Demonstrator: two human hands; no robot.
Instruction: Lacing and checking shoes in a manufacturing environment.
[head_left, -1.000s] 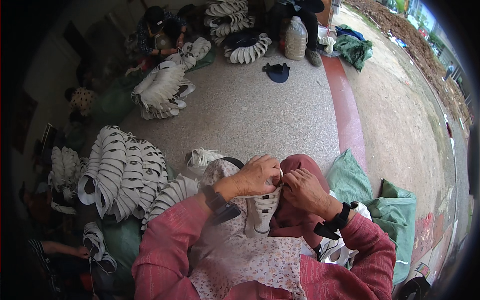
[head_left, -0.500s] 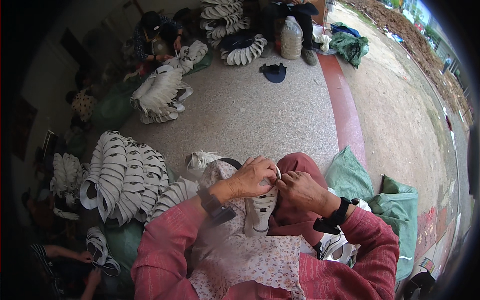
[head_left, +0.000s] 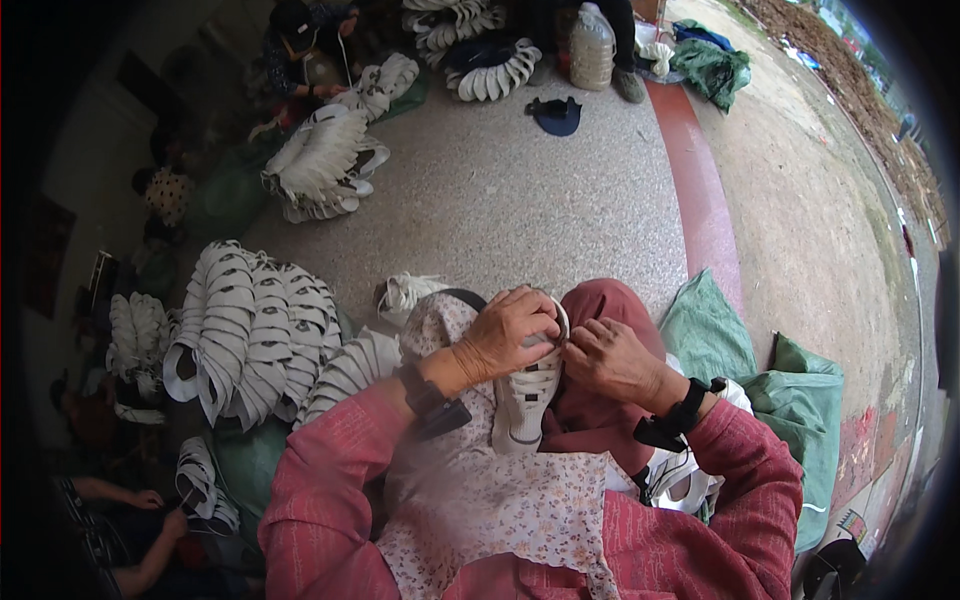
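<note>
At the left, rows of nested white shoe uppers (head_left: 250, 335) stand beside the person; the left forearm, in a red sleeve (head_left: 335, 475), angles up and inward to a wrist with a black strapped device (head_left: 432, 402); the left hand (head_left: 512, 330) arches with its back upward, its grip pinching the collar of a white laced shoe upper (head_left: 528, 392), which sits between the knees under both hands, its lower end toward the person's lap; the right hand (head_left: 610, 362) comes in from the right, knuckles bent, fingertips gathered at the collar's right edge, though I cannot tell what its grip pinches; green sacks (head_left: 797, 415) lie farther right.
</note>
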